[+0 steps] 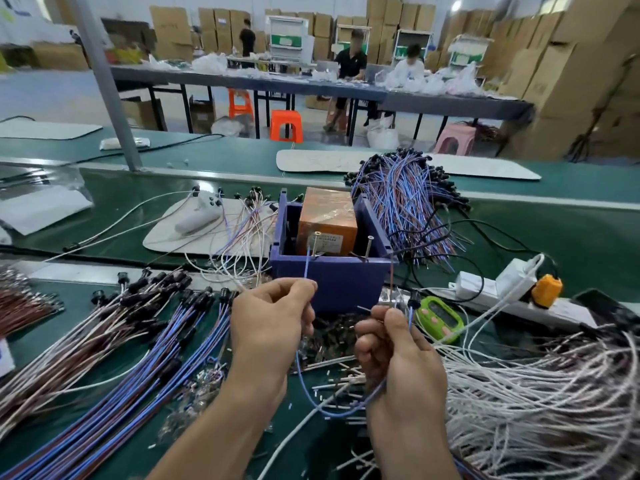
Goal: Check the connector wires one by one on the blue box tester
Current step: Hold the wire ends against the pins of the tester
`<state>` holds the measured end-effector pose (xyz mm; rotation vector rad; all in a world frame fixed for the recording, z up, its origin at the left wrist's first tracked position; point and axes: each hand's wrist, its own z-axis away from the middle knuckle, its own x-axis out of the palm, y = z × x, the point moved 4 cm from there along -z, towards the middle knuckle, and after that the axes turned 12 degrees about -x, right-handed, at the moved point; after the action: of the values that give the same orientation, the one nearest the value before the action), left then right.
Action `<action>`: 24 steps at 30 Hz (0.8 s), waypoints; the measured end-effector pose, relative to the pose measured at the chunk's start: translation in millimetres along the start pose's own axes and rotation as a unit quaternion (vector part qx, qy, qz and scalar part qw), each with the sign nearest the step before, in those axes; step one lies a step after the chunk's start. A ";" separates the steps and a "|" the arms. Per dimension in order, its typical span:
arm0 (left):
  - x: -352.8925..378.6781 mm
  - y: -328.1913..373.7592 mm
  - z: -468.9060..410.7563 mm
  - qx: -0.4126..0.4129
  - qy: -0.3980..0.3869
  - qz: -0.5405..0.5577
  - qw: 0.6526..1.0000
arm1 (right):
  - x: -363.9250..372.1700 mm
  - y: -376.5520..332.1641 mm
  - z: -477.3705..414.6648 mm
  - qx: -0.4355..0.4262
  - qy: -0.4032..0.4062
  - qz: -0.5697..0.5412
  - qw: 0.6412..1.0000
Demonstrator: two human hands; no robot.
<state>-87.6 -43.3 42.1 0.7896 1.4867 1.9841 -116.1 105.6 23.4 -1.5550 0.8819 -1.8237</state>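
Note:
The blue box tester [330, 275] stands mid-table with an orange block [327, 221] inside and two metal pins [317, 242] sticking up at its front rim. My left hand [272, 322] pinches the blue lead of a connector wire [307, 265] and holds its tip up beside the left pin. My right hand [391, 344] pinches the same wire's brown lead [391, 282], whose tip reaches up to the box's right front corner. The blue lead loops down between my wrists [332, 412]. A small black connector [412, 302] shows just above my right fingers.
Rows of blue and brown wires [138, 344] lie at the left, a blue bundle [408, 202] behind the box, a white tangle [540, 393] at the right. A power strip [491, 289], a green timer [440, 318], and cut wire scraps [339, 372] surround my hands. People work at a far table.

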 end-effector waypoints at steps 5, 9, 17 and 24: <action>-3.1 -5.1 -4.5 -0.018 0.017 0.031 0.999 | -1.1 0.4 -0.6 0.005 -0.006 0.014 1.000; -0.7 -2.0 -7.8 -0.012 0.016 0.028 0.999 | -2.8 0.8 -1.8 0.008 -0.004 0.032 0.999; 7.8 -5.2 -8.1 -0.006 0.008 -0.010 1.000 | -1.8 0.6 -2.8 -0.001 -0.001 0.028 1.000; 5.7 -4.8 -10.6 -0.010 0.019 -0.003 1.000 | -2.2 1.8 -3.7 -0.011 -0.003 0.033 0.999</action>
<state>-98.9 -44.9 35.9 0.7432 1.4874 2.0166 -119.3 106.7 20.3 -1.5250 0.9423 -1.7670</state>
